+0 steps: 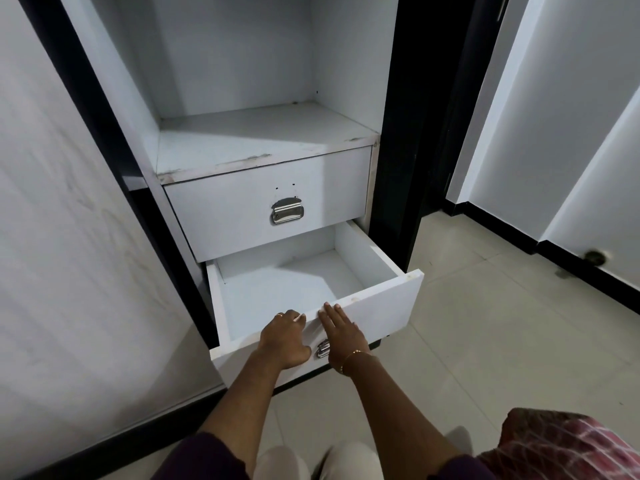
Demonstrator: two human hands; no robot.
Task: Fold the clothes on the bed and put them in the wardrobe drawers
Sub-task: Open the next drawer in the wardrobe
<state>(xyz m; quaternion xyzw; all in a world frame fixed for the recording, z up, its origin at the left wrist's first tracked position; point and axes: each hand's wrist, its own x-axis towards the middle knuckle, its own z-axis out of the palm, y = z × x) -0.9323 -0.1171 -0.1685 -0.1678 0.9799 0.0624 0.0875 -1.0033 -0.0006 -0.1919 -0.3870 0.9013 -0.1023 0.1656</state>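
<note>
Hands rest on open lower drawer's front edge.

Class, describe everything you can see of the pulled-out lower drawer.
The lower drawer is a white box of painted or laminated board, pulled well out beneath the shut upper drawer. Its inside shows nothing in it. A shiny metal handle sits on its front panel, partly hidden. The left hand grips the front's top edge; the right hand lies flat against the front.
</note>
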